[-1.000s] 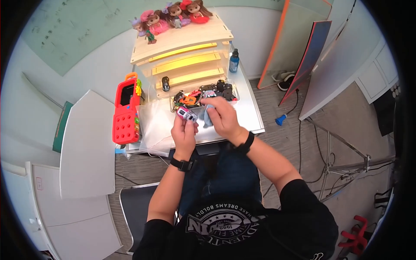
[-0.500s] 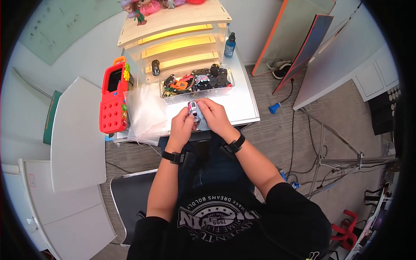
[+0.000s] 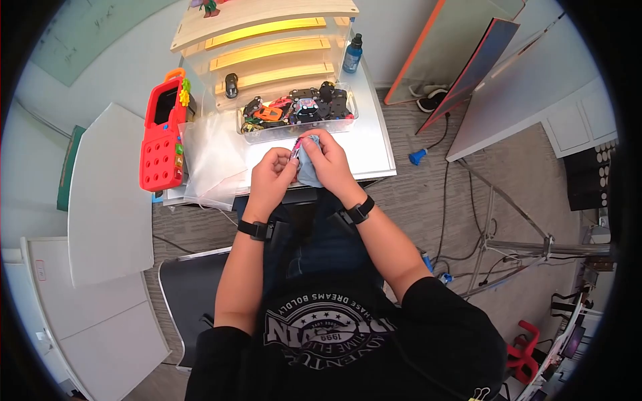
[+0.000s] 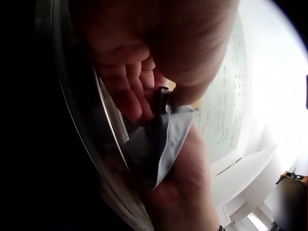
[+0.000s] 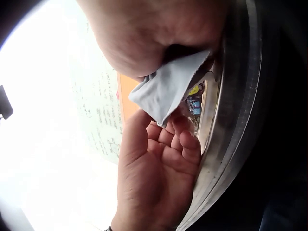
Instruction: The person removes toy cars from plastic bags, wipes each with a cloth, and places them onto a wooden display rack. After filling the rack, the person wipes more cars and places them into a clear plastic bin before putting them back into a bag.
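The toy car (image 3: 295, 148) is over the near edge of the table (image 3: 370, 155), pinched by the left hand (image 3: 269, 178); the right hand (image 3: 332, 165) grips 1 blue-grey cloth (image 3: 307, 169) against it. Wiping seems under way; the next move probably calls for turning the car. Beyond stands a bin (image 3: 294, 131) of toys.

The right hand (image 3: 332, 162) has moved left to the toy car (image 3: 295, 148), its blue cloth (image 3: 307, 168) now partly covering it.
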A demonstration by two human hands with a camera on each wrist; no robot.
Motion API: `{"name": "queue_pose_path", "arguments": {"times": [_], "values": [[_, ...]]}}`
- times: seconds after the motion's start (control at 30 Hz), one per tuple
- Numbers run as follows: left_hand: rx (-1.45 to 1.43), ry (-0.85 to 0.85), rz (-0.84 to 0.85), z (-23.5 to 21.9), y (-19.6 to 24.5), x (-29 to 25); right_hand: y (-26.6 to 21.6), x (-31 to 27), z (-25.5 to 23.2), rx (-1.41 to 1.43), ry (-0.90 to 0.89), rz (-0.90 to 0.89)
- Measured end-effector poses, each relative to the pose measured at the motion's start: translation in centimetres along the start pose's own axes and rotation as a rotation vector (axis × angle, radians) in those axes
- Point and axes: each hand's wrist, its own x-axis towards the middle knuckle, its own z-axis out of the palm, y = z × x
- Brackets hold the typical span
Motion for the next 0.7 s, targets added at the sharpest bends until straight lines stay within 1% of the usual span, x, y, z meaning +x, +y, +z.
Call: {"name": "queue_pose_path", "arguments": {"times": [0.07,0.1,0.13,0.17,0.2,0.23,0.27,0.3,0.37,0.4,0.43,0.47,0.5,0.57,0.63,0.67,0.7], "values": [[-0.032,-0.002,-0.011,-0.1,-0.2,0.1,0.1,0.2,0.2,-0.021,0.035,-0.051],[-0.051,-0.004,-0.001,-0.2,-0.4,0.1,0.2,0.2,0.4,-0.022,0.033,-0.048],[-0.07,-0.006,0.008,-0.2,-0.6,0.1,0.3,0.3,0.6,-0.022,0.037,-0.102],[-0.072,-0.005,0.004,-0.1,-0.8,0.1,0.3,0.2,0.8,-0.02,0.04,-0.156],[-0.024,0.01,0.041,-0.1,-0.9,0.1,-0.4,0.0,0.9,-0.021,0.039,-0.153],[0.025,0.025,0.08,0.0,-1.0,0.2,-1.7,-0.4,1.1,-0.145,0.025,-0.168],[0.025,0.026,0.079,0.0,-1.2,0.2,-2.3,-0.5,1.2,-0.269,0.012,-0.183],[0.036,0.042,0.086,0.0,-1.2,0.2,-2.2,-0.4,1.2,-0.269,0.012,-0.182],[0.047,0.054,0.088,0.0,-1.3,0.1,-1.5,-0.2,0.8,-0.303,-0.007,-0.069],[0.166,0.076,0.152,0.0,-1.0,0.1,-1.3,-0.4,0.9,-0.305,-0.004,-0.063],[0.285,0.098,0.217,0.1,-0.7,0.1,-1.1,-0.4,1.0,-0.259,0.019,-0.098],[0.283,0.098,0.216,0.2,-0.5,0.0,-1.0,-0.3,1.0,-0.213,0.041,-0.137],[0.274,0.095,0.222,0.3,-0.3,-0.1,-0.7,-0.2,0.9,-0.214,0.041,-0.138],[0.266,0.092,0.23,0.5,-0.1,0.0,-0.2,-0.1,0.6,-0.184,0.057,-0.064],[0.273,0.084,0.312,0.6,-0.1,0.0,-0.1,0.1,0.3,-0.196,0.049,-0.041],[0.272,0.083,0.31,0.6,-0.3,-0.1,-0.1,0.1,0.3,-0.208,0.041,-0.018],[0.173,0.074,0.26,0.5,-0.7,-0.1,-0.4,0.0,0.4,-0.209,0.04,-0.016]]}}
